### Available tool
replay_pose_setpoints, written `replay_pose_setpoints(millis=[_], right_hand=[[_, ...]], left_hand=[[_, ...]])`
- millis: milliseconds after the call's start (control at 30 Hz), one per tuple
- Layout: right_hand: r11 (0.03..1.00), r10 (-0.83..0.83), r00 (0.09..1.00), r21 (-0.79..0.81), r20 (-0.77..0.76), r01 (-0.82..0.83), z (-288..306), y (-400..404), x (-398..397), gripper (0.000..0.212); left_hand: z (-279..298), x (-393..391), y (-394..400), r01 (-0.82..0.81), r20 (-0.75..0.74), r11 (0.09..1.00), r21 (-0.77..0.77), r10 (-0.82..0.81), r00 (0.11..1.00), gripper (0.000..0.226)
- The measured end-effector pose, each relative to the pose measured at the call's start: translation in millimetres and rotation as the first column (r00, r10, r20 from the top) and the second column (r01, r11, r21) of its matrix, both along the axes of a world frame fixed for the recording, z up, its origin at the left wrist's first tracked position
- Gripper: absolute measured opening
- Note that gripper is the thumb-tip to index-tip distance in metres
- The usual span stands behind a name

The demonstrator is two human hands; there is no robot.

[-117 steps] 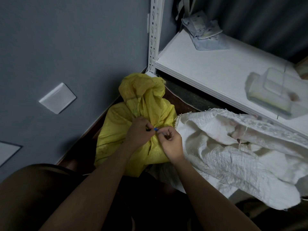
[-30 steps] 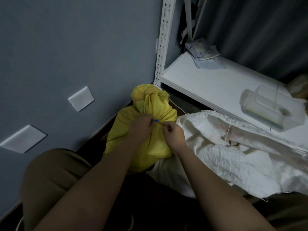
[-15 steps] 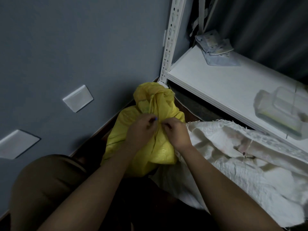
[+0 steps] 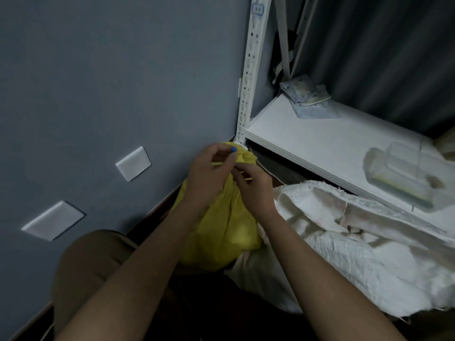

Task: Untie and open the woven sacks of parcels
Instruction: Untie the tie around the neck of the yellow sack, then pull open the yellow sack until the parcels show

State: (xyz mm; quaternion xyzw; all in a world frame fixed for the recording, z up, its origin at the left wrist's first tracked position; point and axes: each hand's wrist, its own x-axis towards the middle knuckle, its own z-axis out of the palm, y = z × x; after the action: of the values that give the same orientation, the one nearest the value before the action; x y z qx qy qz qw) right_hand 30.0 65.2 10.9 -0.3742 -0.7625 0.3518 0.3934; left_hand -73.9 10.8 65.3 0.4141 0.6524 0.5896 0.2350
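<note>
A yellow woven sack (image 4: 221, 230) stands on the floor against the grey wall, its neck gathered at the top. My left hand (image 4: 209, 173) and my right hand (image 4: 253, 190) are both up at that neck. Each pinches a thin yellow tie string (image 4: 246, 178) that runs between them. Most of the knot is hidden behind my fingers. A white woven sack (image 4: 357, 262) lies to the right of the yellow one, its mouth open and frayed.
A white metal shelf (image 4: 320, 143) stands behind the sacks, its post (image 4: 248, 82) right beside the yellow sack's top. A clear plastic box (image 4: 403, 173) and some folded packets (image 4: 307, 99) sit on it. Two white wall plates (image 4: 133, 163) are at left.
Both hands have risen from the middle of the yellow sack to its gathered top, and a length of yellow string now shows between them.
</note>
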Motion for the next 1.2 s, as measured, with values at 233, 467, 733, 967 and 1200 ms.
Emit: replay_pose_setpoints(millis=[233, 467, 733, 967, 1200], right_hand=[[0.972, -0.161, 0.984, 0.184, 0.07, 0.146, 104.5, 48.1, 59.8, 0.019], [0.897, -0.378, 0.838, 0.38, 0.393, 0.226, 187.5, 119.1, 189.3, 0.02], [0.878, -0.479, 0.706, 0.275, 0.521, 0.393, 115.3, 209.2, 340.0, 0.021], [0.846, -0.512, 0.588, 0.249, 0.626, 0.472, 25.8, 293.5, 414.4, 0.025], [0.893, -0.217, 0.596, -0.089, 0.773, 0.441, -3.0, 323.4, 388.0, 0.061]], left_hand=[[83.7, 48.1, 23.7, 0.096, -0.159, 0.991, 0.098, -0.079, 0.984, 0.016], [133.9, 146.0, 115.7, 0.181, -0.386, 0.975, -0.131, -0.219, 0.896, 0.023], [76.2, 259.8, 228.8, 0.305, -0.525, 0.879, -0.366, -0.466, 0.712, 0.029], [-1.2, 321.7, 317.3, 0.373, -0.55, 0.796, -0.477, -0.601, 0.58, 0.029], [-34.6, 323.7, 342.9, 0.383, -0.514, 0.755, -0.533, -0.648, 0.561, 0.028]])
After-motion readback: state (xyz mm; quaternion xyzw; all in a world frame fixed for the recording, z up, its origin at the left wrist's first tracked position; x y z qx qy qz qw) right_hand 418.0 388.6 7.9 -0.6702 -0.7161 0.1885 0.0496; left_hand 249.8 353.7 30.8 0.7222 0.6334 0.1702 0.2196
